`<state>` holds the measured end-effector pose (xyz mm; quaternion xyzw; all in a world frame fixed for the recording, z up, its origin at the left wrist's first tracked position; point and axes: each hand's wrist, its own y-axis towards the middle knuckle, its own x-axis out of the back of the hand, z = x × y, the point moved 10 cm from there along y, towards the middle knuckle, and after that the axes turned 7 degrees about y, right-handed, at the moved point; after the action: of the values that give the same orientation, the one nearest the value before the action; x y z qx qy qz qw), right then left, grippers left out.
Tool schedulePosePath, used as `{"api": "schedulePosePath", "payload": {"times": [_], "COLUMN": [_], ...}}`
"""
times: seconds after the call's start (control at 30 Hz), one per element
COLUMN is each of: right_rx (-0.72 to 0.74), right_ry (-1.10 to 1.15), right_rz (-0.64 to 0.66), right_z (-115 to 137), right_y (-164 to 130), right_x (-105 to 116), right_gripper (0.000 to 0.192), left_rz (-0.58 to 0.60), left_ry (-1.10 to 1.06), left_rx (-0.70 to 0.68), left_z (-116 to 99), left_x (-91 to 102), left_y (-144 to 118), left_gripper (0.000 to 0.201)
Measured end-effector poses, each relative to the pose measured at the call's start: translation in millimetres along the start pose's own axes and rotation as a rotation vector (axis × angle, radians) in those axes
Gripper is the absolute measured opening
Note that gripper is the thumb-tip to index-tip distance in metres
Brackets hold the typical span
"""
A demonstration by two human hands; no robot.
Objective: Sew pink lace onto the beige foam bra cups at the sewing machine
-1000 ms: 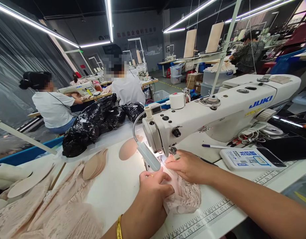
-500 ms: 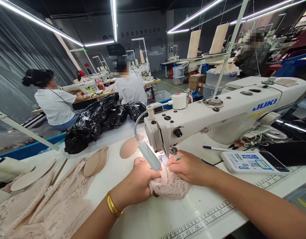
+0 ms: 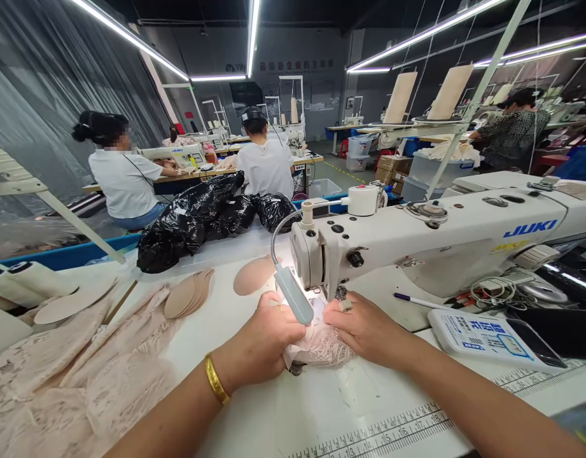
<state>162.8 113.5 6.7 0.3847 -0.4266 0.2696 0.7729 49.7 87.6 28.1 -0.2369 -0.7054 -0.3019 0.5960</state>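
Gripping the bunched pink lace piece (image 3: 319, 346) at lower centre of the frame, our left hand (image 3: 261, 343) is curled closed on its left edge, just under the sewing machine (image 3: 431, 238); our right hand (image 3: 366, 327) presses on the lace from the right, fingers bent over it, close to the needle area; the small lamp (image 3: 293, 294) shines between both hands; more lace (image 3: 83, 375) lies heaped at lower left; a stack of beige pads (image 3: 188, 296) sits left of centre

Single head-worn view, facing forward and down, close over sewing machine (image 3: 417, 235), hall behind
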Motion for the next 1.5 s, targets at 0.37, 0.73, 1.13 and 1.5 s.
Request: {"api": "schedulePosePath", "payload": {"times": [0.37, 0.73, 1.13, 1.5], "right_rx": [-0.039, 0.199, 0.080, -0.008], "right_ry": [0.013, 0.119, -0.163, 0.322], "right_rz": [-0.176, -0.195, -0.051, 0.180], "right_z": [-9.4, 28.6, 13.5, -8.2], "right_y": [0.1, -6.9, 3.4, -4.3], "right_x": [10.9, 22.0, -11.2, 28.6], "right_gripper": [0.035, 0.019, 0.029, 0.021], "left_rz": [-0.003, 0.085, 0.255, 0.277], "left_ry": [-0.082, -0.064, 0.025, -0.126], "left_rx": [0.019, 0.121, 0.304, 0.110], "left_z": [5.4, 9.7, -0.5, -3.2], "left_x": [1.5, -2.5, -11.3, -6.9], "left_y": [9.4, -2.3, -9.0, -9.9], "left_gripper": [0.026, 0.019, 0.044, 0.020]}}
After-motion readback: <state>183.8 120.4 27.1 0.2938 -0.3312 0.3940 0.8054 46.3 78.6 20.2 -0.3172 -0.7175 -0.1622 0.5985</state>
